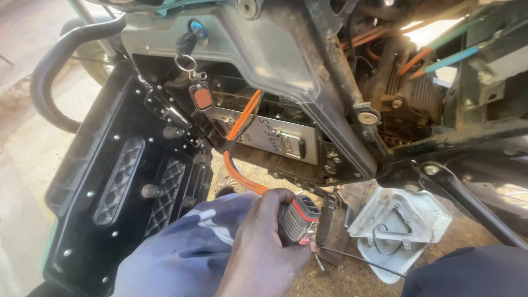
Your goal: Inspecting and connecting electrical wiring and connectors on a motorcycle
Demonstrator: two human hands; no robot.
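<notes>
I see one hand (261, 247) low centre, blue sleeve (181, 250) behind it; which hand it is, can't tell from this view. Fingers (275, 201) curled tight round a grey ribbed connector plug (300, 219) w/ red seal band, thumb side pressed on its body; plug held clamped, mating end facing right. Orange cable (237, 165) runs from plug's back end up and left, loops, then climbs as a paired orange run across the silver battery box (275, 137) seated in the open bay of the bike frame. Just right of plug: black ribbed footpeg (325, 224), near but not clearly touching. Thin dark rod (357, 258) lies on the ground below-right. Further right, pale grey plastic cover (399, 225) on the dirt floor. Left of hand: black side panel (115, 187) swung open, two mesh vents on it. Above bay: key in ignition lock (187, 41) w/ orange-faced fob (203, 98) hanging. Top right: more orange and teal wires (440, 58) near finned part. Other hand not seen.
</notes>
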